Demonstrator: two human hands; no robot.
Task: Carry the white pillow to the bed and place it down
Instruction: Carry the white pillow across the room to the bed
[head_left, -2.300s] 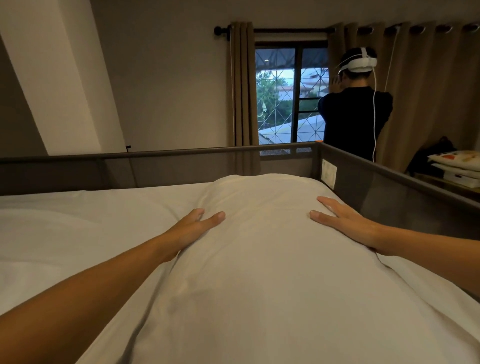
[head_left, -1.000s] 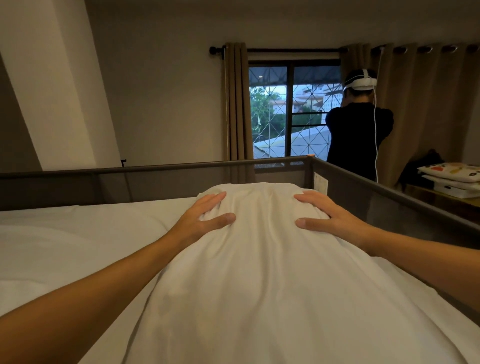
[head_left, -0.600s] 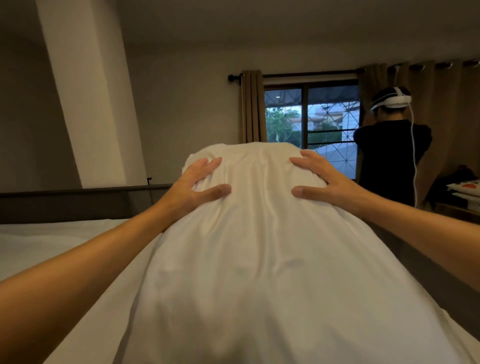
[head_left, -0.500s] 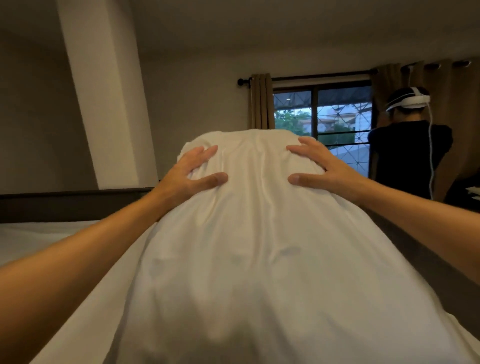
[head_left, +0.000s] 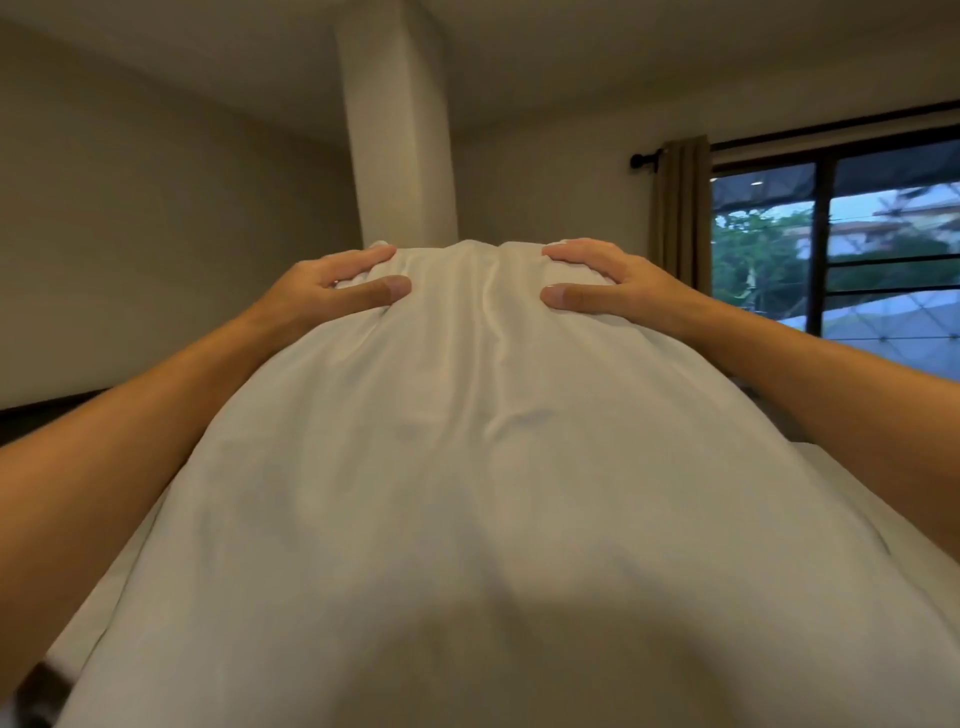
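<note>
The white pillow (head_left: 478, 467) fills the middle of the head view, lifted on end and leaning toward me. My left hand (head_left: 332, 291) grips its far top corner on the left, thumb pressed into the cloth. My right hand (head_left: 608, 286) grips the far top corner on the right the same way. The fabric is bunched into folds between the two thumbs. The bed (head_left: 852, 499) shows only as slivers of white sheet beside the pillow, low on the right and left. The pillow hides most of the mattress.
A white square column (head_left: 400, 135) rises straight ahead behind the pillow. The window (head_left: 841, 249) with a brown curtain (head_left: 675, 213) is at the right. The dark bed rail (head_left: 47, 410) runs along the left under my forearm.
Both hands closed on the pillow's far end and raised it off the bed. My view swung left and up, so the person by the window has left the frame.
</note>
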